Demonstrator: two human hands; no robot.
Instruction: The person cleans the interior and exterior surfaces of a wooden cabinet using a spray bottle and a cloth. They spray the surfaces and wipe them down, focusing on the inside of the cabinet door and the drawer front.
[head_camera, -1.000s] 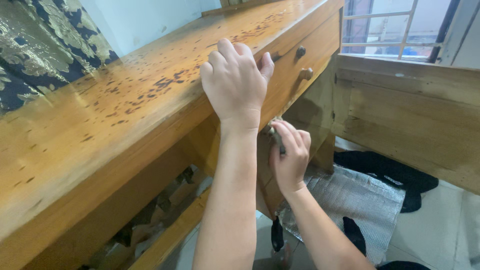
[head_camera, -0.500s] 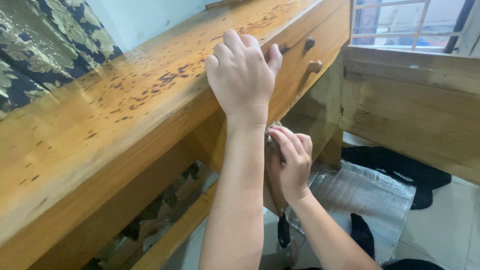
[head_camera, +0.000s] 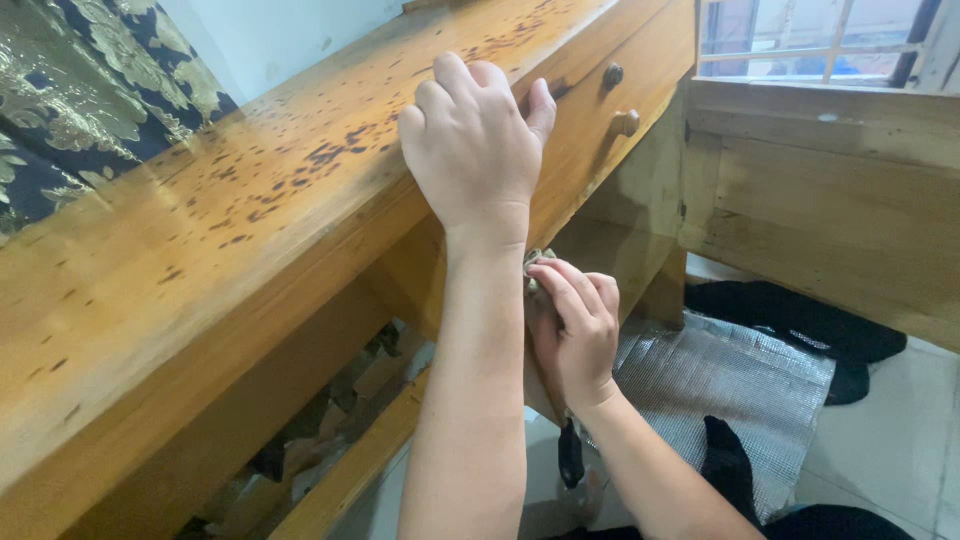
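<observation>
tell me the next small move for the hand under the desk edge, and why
Probably keep rubbing the small grey wad along the desk's underside. The right hand pinches it against the wood below the drawer front, while the left hand braces on the desk top.

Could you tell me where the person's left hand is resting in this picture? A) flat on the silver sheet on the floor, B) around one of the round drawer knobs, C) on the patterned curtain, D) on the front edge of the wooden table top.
D: the left hand lies over the front edge of the wooden table top, its fingers curled on the wood, apart from the drawer knobs and well above the silver sheet.
</observation>
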